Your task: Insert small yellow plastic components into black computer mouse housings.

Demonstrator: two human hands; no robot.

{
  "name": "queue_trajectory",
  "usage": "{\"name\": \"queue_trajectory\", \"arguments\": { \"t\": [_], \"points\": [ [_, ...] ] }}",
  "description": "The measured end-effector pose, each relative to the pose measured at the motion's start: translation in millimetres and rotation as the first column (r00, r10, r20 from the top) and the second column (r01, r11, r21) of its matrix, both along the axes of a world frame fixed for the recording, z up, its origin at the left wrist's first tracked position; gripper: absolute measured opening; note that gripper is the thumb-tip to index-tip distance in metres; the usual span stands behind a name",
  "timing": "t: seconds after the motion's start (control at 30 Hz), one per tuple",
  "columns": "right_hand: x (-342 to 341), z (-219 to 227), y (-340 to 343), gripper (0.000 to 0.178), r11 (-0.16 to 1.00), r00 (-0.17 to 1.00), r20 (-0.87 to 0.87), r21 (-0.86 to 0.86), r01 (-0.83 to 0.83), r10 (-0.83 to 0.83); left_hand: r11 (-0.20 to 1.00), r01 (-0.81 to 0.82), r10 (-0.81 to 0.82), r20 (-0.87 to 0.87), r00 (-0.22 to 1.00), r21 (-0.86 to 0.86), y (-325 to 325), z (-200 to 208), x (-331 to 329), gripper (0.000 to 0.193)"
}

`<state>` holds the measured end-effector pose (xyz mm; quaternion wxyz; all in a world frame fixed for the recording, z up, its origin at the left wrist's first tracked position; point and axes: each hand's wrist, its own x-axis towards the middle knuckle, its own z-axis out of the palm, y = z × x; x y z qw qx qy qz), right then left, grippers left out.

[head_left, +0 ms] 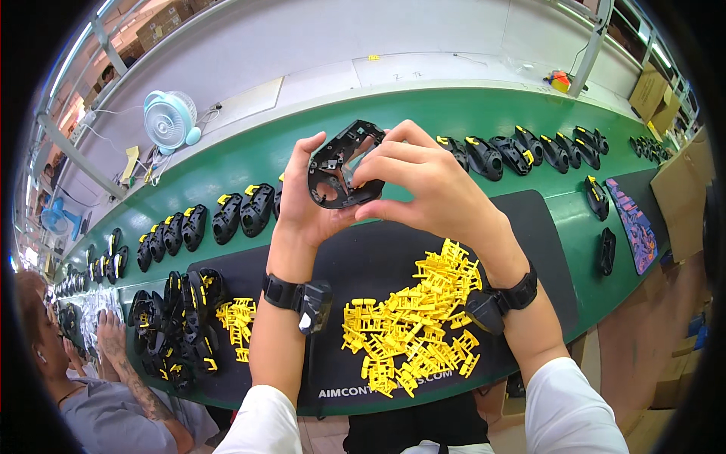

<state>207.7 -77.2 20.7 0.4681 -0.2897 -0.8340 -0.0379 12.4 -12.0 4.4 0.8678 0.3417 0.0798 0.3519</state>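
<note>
As a black shell is grasped by the left hand, its inside is reached by the right hand, grip unclear.
Yellow clips are strewn below.

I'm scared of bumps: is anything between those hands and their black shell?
Nothing visible: the left hand holds the black shell, the right hand is at its open side. Yellow pieces lie on the mat.

A pale fan stands at the back left. A patterned strip lies at right, near cardboard. A person is at lower left.
</note>
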Motion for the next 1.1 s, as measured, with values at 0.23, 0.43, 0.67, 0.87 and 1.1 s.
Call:
{"name": "queue_trajectory", "arguments": {
  "t": [0.23, 0.43, 0.67, 0.87, 1.1],
  "points": [
    [-10, -11, 3, 0.026, 0.996, 1.0, -0.009, -0.09, 0.019, -0.02, 0.994, 0.006, -0.02, -0.12, 0.993, -0.11, 13, -4, -12, 0.062],
    [-14, -11, -1, 0.024, 0.989, 1.0, 0.016, -0.144, 0.022, -0.02, 0.984, 0.107, -0.122, -0.098, 0.988, -0.142, 15, -3, -16, 0.054],
    [-21, -30, 2, 0.026, 0.973, 0.986, -0.097, -0.198, 0.115, -0.136, 0.973, -0.183, 0.229, -0.464, 0.856, 0.143, 23, -6, -17, 0.051],
    [-41, -26, -25, 0.03, 0.533, 0.748, 0.482, -0.821, 0.205, 0.455, 0.369, 0.356, 0.929, -0.354, -0.109, 0.859, 50, -56, -31, 0.093],
    [-32, -39, -6, 0.017, 0.591, 0.886, 0.246, -0.806, -0.038, 0.392, 0.522, 0.318, 0.853, -0.483, -0.198, 0.791, 43, -51, -22, 0.093]
  ]
}}
